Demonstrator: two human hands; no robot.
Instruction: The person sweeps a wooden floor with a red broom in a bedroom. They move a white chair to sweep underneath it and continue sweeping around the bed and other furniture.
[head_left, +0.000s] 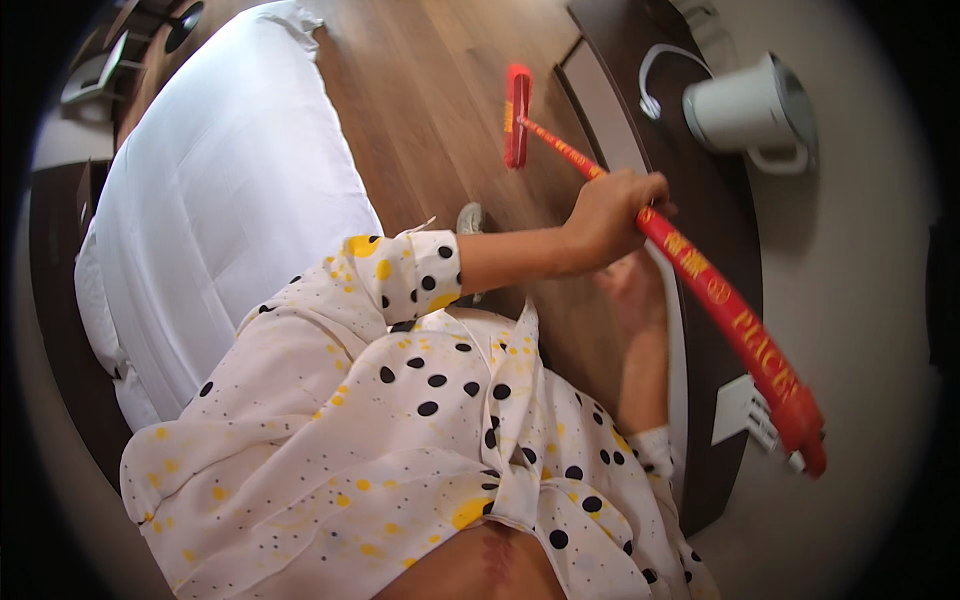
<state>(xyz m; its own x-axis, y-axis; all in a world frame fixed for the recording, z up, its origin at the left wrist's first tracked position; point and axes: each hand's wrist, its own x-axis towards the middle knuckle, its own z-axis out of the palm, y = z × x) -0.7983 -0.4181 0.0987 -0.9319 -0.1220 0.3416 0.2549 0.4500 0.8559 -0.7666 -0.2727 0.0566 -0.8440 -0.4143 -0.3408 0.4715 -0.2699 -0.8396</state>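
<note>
My left hand (615, 217) is closed around the red handle (705, 285) of a push broom or floor brush, partway along it. The handle bears yellow writing and slants from upper left to lower right. Its thick red end (806, 435) is at the right. At the far end, the narrow red brush head (517, 116), with a yellow patch at its left edge, is over the wood floor (442, 97). Just below my left hand, my right hand (630, 285) is blurred and partly hidden; whether it touches the handle cannot be told.
A bed with a white sheet (240, 187) fills the left side. Along the right runs a dark desk or counter (720, 315) with a white electric kettle (735, 105), a white cable (649, 82) and a small white box-like item (739, 412). One shoe (470, 217) shows on the floor.
</note>
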